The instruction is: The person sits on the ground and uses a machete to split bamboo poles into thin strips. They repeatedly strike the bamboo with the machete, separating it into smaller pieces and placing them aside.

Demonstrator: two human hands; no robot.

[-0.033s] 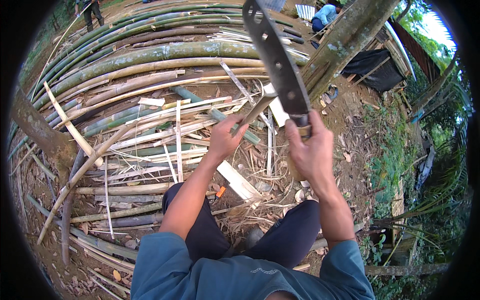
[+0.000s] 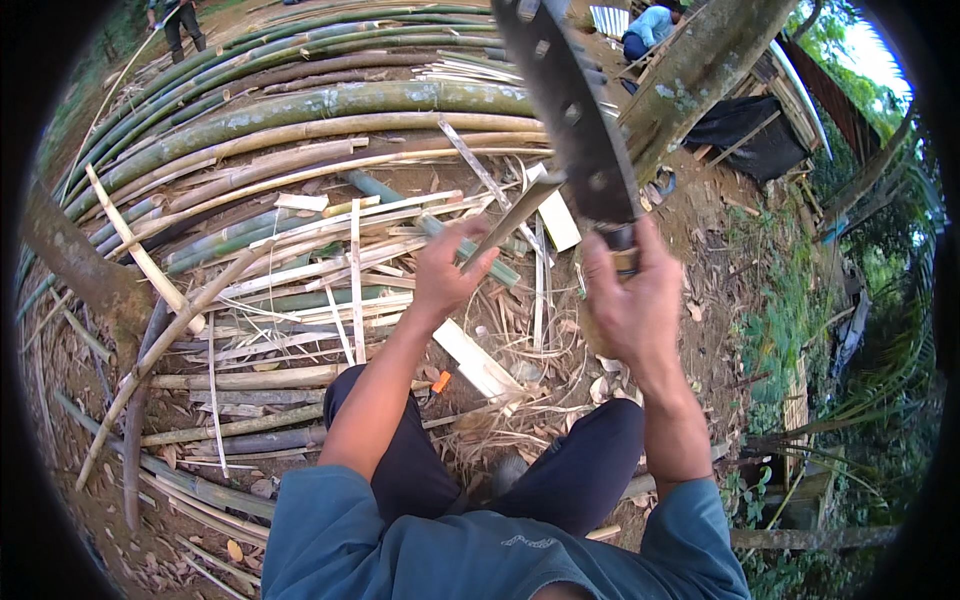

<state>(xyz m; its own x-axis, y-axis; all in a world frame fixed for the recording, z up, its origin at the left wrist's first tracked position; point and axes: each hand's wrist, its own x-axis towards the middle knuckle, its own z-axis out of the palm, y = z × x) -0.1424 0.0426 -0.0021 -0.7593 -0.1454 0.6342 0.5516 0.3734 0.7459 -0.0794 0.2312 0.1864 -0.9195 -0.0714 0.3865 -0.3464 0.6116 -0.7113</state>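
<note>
My right hand (image 2: 640, 295) is wrapped round the dark handle of a machete (image 2: 575, 115). Its long dark blade, pierced by a row of holes, points up and away, and its far end runs out of the head view. To the left, my left hand (image 2: 450, 272) pinches a short split bamboo strip (image 2: 515, 222) between thumb and fingers. The strip slants up to the right, its far end close beside the blade; whether the two touch I cannot tell. Below my left hand, a pale flat bamboo slat (image 2: 475, 362) lies on the ground in front of my knees.
Pale split strips (image 2: 300, 275) are heaped at the left, with long green bamboo poles (image 2: 330, 105) stacked beyond. A tree trunk (image 2: 690, 75) leans at the far right; another trunk (image 2: 85, 265) stands left. One person (image 2: 650, 30) crouches far right, another (image 2: 178, 25) stands far left.
My right hand and the machete have shifted a little to the right and nearer to me. The strip's far end has moved slightly right; my left hand stays almost in place.
</note>
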